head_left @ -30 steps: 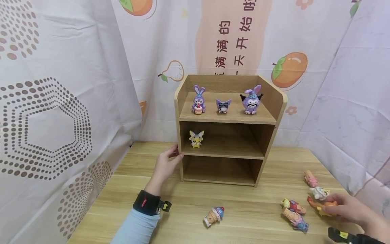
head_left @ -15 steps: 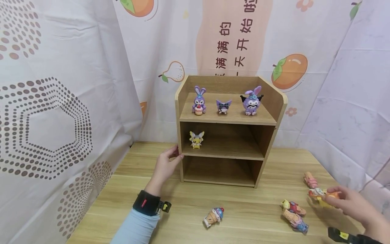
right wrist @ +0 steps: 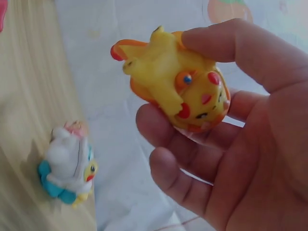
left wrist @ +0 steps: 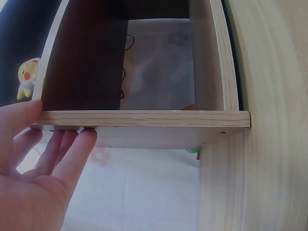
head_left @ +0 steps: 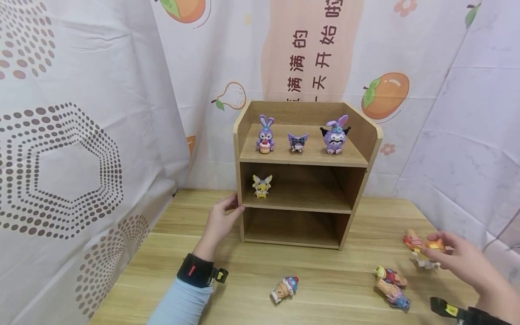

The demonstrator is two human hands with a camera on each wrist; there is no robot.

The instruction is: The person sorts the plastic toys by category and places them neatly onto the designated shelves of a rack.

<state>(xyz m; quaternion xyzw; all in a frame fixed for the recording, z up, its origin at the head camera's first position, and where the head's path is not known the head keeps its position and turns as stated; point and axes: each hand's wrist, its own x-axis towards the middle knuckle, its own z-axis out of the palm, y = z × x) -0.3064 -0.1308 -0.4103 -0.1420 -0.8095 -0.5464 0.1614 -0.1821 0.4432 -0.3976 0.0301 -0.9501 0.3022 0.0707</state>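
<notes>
the head view is bright, the right wrist's hazy.

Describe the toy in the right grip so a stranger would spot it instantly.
Start at the wooden shelf unit, then look right to the right grip. It holds a yellow-and-orange figure with red cheeks, unlike the white-and-teal figure lying nearby.
</notes>
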